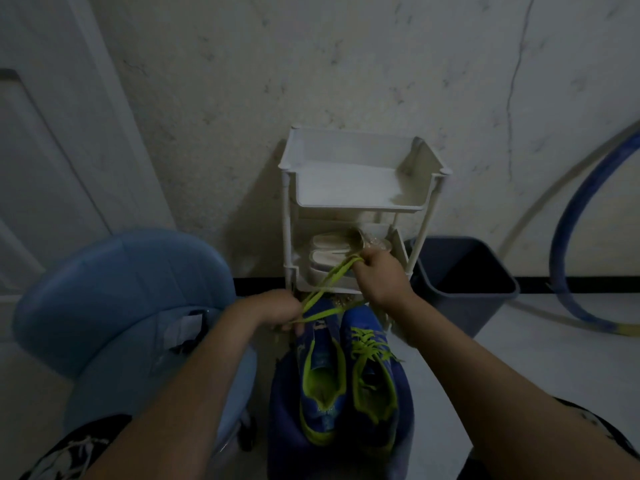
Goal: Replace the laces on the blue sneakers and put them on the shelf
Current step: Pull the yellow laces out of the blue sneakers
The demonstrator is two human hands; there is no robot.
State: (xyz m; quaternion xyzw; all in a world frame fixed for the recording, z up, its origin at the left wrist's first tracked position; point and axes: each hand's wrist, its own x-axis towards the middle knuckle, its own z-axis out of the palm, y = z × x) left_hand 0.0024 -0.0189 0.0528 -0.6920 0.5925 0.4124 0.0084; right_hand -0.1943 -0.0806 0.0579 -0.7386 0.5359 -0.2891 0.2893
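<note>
**Green lace pulled taut in front of the shelf**

A white tiered shelf (pixel 360 210) stands against the wall. Its lower tier holds a pair of white shoes (pixel 329 252) lying side by side; something clear sits behind them, too dim to identify.

Just in front of the shelf's foot, two blue sneakers with green lining rest together on a blue seat (pixel 284 410), toes towards the shelf. The laced sneaker (pixel 374 375) carries green criss-cross lacing. Beside it, the open sneaker (pixel 320 386) shows its bare tongue.

A green lace (pixel 332 275) runs up from the toe end of the open sneaker. The left hand (pixel 277 311), low at the shelf's front left corner, has its fingers curled around the lace strands. The right hand (pixel 379 277), raised before the lower tier, pinches the far end of the lace in closed fingers, so the strands stretch between both hands.

A dark bin (pixel 460 310) stands right of the shelf; its inside is too dark to read. A blue chair (pixel 121 289) stands to the shelf's left.
</note>
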